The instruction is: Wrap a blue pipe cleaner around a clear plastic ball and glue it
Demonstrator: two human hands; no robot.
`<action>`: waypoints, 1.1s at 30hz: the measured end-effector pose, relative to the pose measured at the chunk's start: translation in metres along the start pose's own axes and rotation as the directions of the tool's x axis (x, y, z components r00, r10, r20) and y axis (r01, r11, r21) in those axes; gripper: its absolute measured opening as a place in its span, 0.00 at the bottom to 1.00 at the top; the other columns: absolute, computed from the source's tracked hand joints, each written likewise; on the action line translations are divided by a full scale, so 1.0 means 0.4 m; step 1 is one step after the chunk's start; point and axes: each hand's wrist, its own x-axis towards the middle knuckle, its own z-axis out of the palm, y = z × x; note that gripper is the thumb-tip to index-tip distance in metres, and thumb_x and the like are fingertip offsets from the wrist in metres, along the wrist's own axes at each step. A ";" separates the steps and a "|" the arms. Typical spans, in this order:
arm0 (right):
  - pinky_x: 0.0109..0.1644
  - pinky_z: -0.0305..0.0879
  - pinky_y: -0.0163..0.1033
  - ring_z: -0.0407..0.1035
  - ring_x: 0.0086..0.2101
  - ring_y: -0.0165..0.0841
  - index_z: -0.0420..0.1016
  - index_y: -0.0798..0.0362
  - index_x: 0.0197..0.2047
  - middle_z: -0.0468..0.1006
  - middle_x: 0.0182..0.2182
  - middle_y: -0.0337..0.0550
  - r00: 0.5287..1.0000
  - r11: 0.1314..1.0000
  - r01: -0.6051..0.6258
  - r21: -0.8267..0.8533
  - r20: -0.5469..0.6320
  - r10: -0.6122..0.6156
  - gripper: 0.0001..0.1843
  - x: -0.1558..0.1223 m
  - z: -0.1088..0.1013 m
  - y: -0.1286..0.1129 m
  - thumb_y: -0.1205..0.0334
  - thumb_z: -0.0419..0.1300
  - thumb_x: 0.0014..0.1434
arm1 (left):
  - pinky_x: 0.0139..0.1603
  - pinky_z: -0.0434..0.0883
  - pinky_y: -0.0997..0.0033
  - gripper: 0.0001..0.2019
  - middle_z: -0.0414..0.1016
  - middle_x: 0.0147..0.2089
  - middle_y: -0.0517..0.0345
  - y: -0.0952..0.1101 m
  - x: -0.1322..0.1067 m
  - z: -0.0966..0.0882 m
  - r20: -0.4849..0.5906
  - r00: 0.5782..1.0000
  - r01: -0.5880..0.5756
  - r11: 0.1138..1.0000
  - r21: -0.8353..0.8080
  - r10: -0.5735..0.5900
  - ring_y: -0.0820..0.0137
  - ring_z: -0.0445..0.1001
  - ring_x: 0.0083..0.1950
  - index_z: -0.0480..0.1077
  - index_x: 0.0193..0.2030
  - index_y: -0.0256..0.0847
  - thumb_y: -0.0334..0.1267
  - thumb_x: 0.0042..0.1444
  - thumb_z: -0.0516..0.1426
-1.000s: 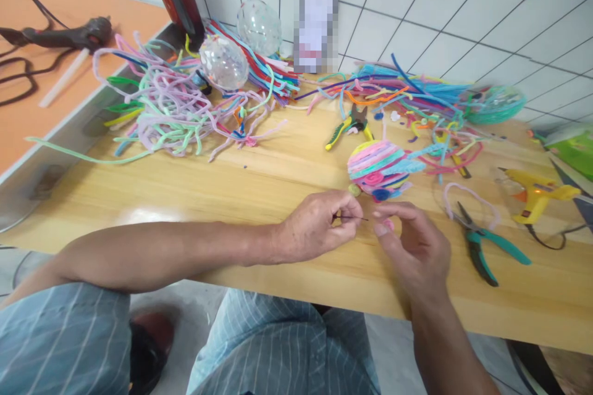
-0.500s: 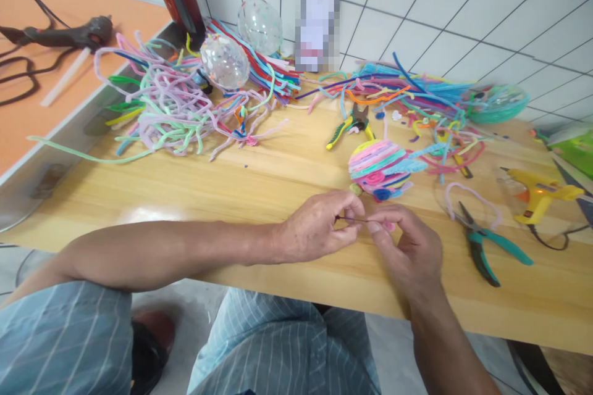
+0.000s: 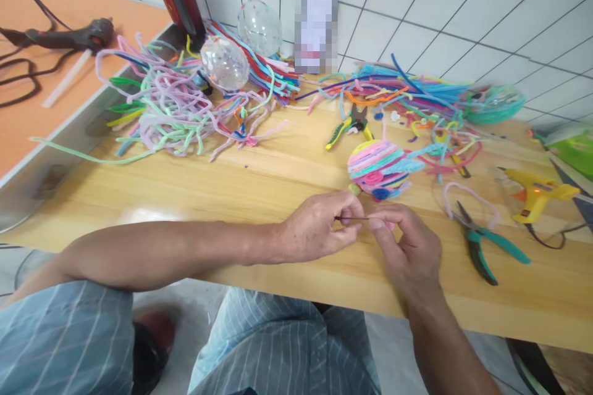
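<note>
Close to the table's front, my left hand pinches one end of a thin dark rod or wire. The other end runs to the fingertips of my right hand, which are pressed together on it. A bit of pink shows at the right fingers; its shape is mostly hidden. Just beyond both hands rests a ball wrapped in striped pipe cleaners, with pink and blue coils on its near side and light-blue strands sticking out to the right.
Teal-handled pliers and a yellow glue gun lie at the right. Behind the ball are yellow-handled cutters and bundled pipe cleaners. A tangled pipe-cleaner pile and a clear confetti ball occupy the left back.
Both hands keep nearly the same place and grip. The pink bit by the right fingers shows slightly differently, and the view has shifted a little.
</note>
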 end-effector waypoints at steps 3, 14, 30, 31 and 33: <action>0.46 0.73 0.38 0.79 0.37 0.31 0.77 0.45 0.42 0.84 0.36 0.35 1.000 1.000 0.001 -0.008 -0.003 -0.002 0.06 0.000 0.002 0.002 0.67 0.64 0.70 | 0.36 0.68 0.76 0.03 0.72 0.31 0.65 -0.003 0.000 -0.001 -0.008 1.000 -0.006 1.000 -0.003 0.006 0.77 0.68 0.31 0.70 0.38 0.41 0.31 0.62 0.59; 0.44 0.75 0.41 0.80 0.36 0.34 0.79 0.45 0.41 0.86 0.34 0.37 0.999 0.999 -0.004 0.035 0.036 0.003 0.06 0.011 0.001 -0.005 0.66 0.65 0.68 | 0.36 0.66 0.76 0.04 0.73 0.31 0.64 -0.011 -0.004 0.001 -0.010 1.000 -0.011 0.997 0.071 0.012 0.76 0.69 0.32 0.72 0.36 0.41 0.32 0.64 0.58; 0.50 0.73 0.47 0.80 0.40 0.40 0.84 0.48 0.40 0.86 0.37 0.44 0.821 0.879 -0.469 -0.081 -0.406 0.401 0.07 -0.045 -0.167 0.149 0.54 0.71 0.63 | 0.33 0.63 0.77 0.07 0.70 0.27 0.65 -0.018 -0.002 -0.008 -0.021 0.999 0.047 0.999 0.002 -0.047 0.79 0.65 0.28 0.74 0.31 0.38 0.29 0.59 0.57; 0.47 0.71 0.47 0.78 0.37 0.39 0.84 0.49 0.38 0.85 0.35 0.44 0.741 0.837 -0.539 -0.093 -0.525 0.418 0.08 -0.045 -0.212 0.199 0.55 0.73 0.59 | 0.33 0.63 0.77 0.06 0.70 0.26 0.65 -0.018 -0.001 -0.008 -0.019 0.997 0.076 0.997 -0.017 -0.076 0.79 0.65 0.28 0.75 0.31 0.38 0.30 0.59 0.58; 0.37 0.65 0.45 0.70 0.28 0.35 0.77 0.48 0.30 0.77 0.27 0.40 0.637 0.793 -0.599 -0.113 -0.667 0.387 0.10 -0.035 -0.302 0.298 0.61 0.74 0.55 | 0.32 0.63 0.77 0.06 0.68 0.26 0.66 -0.018 0.003 -0.007 -0.020 0.990 0.141 0.988 -0.063 -0.143 0.79 0.64 0.28 0.75 0.32 0.38 0.32 0.59 0.59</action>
